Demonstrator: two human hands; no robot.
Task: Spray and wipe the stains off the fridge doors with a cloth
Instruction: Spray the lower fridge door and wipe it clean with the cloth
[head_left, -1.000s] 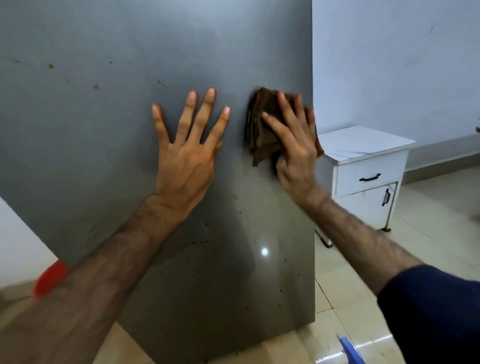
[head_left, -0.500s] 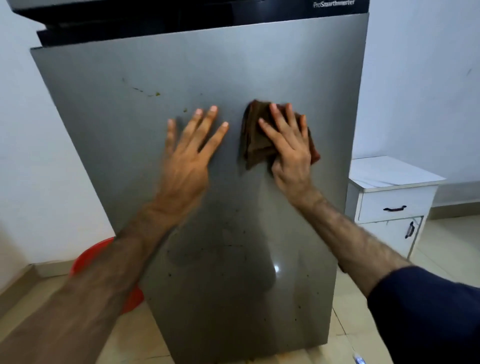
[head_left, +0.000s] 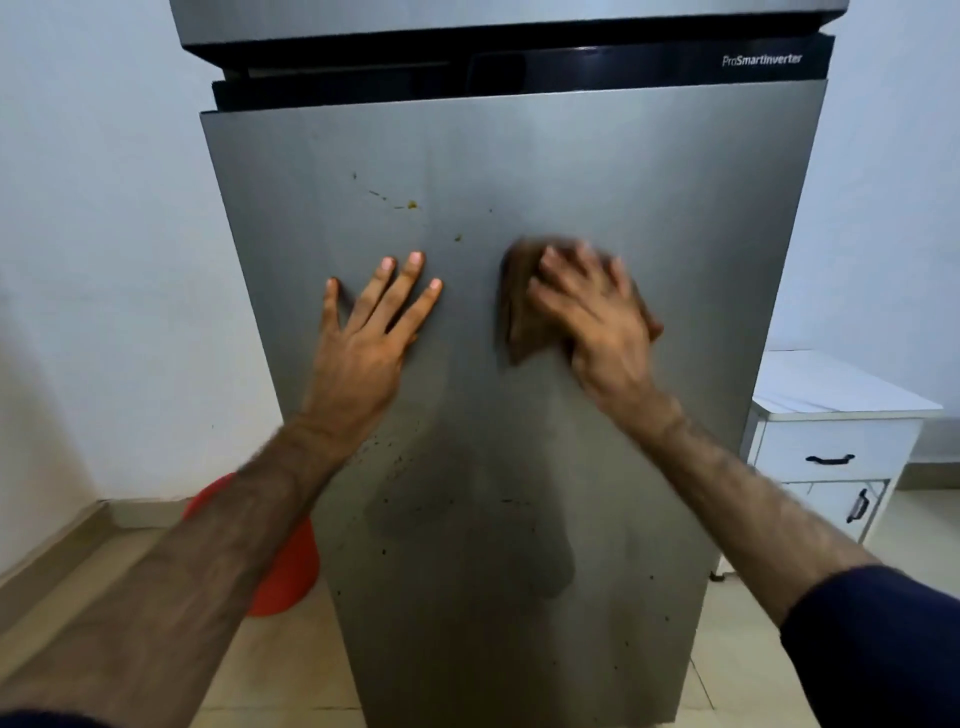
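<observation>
From the head view, your right hand (head_left: 597, 317) lies over the brown cloth (head_left: 519, 312) and presses it against the lower fridge door (head_left: 649, 197), a little right of the door's middle. The hand is blurred, so you can tell only that its fingers (head_left: 550, 260) are laid out fairly straight and fanned over the cloth, not pinching it. Your left hand (head_left: 374, 332) rests flat on the same door just to the left, fingers spread and apart from the cloth; it holds nothing and looks to be bracing you.

The step in hand appears to be the wiping, not the spraying: no spray bottle shows anywhere in this view. Yellowish stains (head_left: 410, 204) sit above and to the left of the cloth, near the fingertips of your left hand, and untouched. Darker specks (head_left: 400, 460) are scattered lower down, below both wrists.

Your next move probably calls for sliding the cloth up and left onto those yellowish marks, keeping the palm flat so the cloth does not bunch. After that the lower specks want the same treatment.

A red bucket (head_left: 291, 571) stands on the floor at the fridge's left, and a white cabinet (head_left: 831, 441) at its right.
</observation>
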